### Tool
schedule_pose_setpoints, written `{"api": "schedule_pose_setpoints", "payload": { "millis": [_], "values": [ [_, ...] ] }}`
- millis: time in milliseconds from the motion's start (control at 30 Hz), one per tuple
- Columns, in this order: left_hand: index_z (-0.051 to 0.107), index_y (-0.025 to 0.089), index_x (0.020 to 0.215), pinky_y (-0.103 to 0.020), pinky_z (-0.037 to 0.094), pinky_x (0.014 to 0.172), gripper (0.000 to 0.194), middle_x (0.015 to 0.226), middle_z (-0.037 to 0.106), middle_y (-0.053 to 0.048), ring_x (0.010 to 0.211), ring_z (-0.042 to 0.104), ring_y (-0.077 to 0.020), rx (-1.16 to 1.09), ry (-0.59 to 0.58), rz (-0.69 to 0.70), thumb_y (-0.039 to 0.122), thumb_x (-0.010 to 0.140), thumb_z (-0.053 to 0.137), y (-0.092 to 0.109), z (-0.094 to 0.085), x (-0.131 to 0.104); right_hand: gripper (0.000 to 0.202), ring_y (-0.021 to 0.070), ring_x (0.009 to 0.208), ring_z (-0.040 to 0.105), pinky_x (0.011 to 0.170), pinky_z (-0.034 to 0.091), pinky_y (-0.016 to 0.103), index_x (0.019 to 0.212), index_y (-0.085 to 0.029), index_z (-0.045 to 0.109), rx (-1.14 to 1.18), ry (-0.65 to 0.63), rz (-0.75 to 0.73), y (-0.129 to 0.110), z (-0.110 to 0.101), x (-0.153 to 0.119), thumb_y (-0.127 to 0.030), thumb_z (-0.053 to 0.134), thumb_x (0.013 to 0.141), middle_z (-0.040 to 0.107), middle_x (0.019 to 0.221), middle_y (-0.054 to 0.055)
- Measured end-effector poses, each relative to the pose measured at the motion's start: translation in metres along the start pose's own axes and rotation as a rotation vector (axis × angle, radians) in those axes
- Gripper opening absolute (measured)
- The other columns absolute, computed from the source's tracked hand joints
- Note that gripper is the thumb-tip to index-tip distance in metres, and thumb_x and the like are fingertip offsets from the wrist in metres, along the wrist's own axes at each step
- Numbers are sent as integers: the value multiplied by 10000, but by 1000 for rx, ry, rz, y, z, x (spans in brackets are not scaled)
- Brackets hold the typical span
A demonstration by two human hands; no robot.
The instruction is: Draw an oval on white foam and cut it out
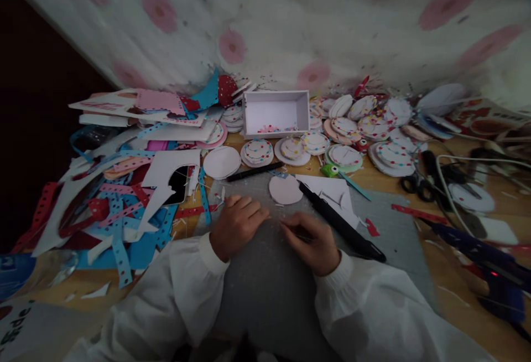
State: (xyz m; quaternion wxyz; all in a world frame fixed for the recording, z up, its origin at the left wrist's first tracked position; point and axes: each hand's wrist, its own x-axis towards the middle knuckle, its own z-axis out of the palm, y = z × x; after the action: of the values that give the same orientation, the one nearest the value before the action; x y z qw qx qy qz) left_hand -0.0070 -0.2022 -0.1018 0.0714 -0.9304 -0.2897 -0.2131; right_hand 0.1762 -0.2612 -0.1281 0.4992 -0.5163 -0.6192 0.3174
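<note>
My left hand (239, 226) is closed, its fingers curled and thumb and forefinger pressed together just above the grey cutting mat (269, 290). Facing it, my right hand (312, 240) pinches with thumb and fingers. Whatever sits in either pinch is too small and dim to make out. Just beyond the fingertips lies a pale round disc (285, 190). Right of it, a black cutter knife (344, 223) slants across the mat, partly over a white foam sheet (332, 196). A slim black pen-like tool (254, 172) lies farther back.
A white open box (276, 113) holds small coloured bits. Several layered discs with coloured dots (257, 153) surround it. Foam scraps and dotted strips (118, 212) crowd the left. At right are scissors (417, 187), a blue glue gun (485, 257) and a white cable (477, 158). A flowered curtain (265, 24) hangs behind.
</note>
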Motion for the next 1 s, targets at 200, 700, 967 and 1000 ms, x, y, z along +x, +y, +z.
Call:
{"api": "schedule_pose_setpoints", "payload": {
  "millis": [200, 700, 967, 1000],
  "values": [
    [635, 178, 841, -335, 297, 696, 186, 651, 569, 5, 670, 457, -171, 51, 48, -107, 207, 954, 491, -1, -2, 2, 154, 106, 457, 531, 420, 436, 206, 738, -181, 611, -105, -87, 6, -8, -6, -2, -263, 582, 864, 585, 546, -18],
    [628, 150, 1015, -309, 293, 620, 123, 550, 504, 51, 580, 419, -134, 45, 250, 184, 182, 900, 600, 2, -26, 2, 162, 164, 723, 572, 813, 463, 344, 1021, -163, 644, -679, 15, -697, -24, -26, 7, -130, 517, 926, 673, 739, 29],
    [593, 154, 819, -302, 286, 534, 170, 545, 502, 38, 539, 430, -127, 136, 187, 317, 279, 928, 555, 9, -80, 16, 122, 127, 552, 468, 506, 351, 285, 1002, -136, 635, -758, -72, -917, -55, -49, 10, -131, 576, 896, 599, 630, 6],
    [581, 163, 779, -301, 289, 532, 195, 544, 505, 38, 538, 437, -126, 145, 183, 318, 291, 925, 560, 10, -83, 15, 100, 121, 542, 463, 491, 340, 280, 977, -142, 637, -764, -63, -930, -57, -49, 9, -140, 574, 900, 585, 614, -2]
  ]
}}
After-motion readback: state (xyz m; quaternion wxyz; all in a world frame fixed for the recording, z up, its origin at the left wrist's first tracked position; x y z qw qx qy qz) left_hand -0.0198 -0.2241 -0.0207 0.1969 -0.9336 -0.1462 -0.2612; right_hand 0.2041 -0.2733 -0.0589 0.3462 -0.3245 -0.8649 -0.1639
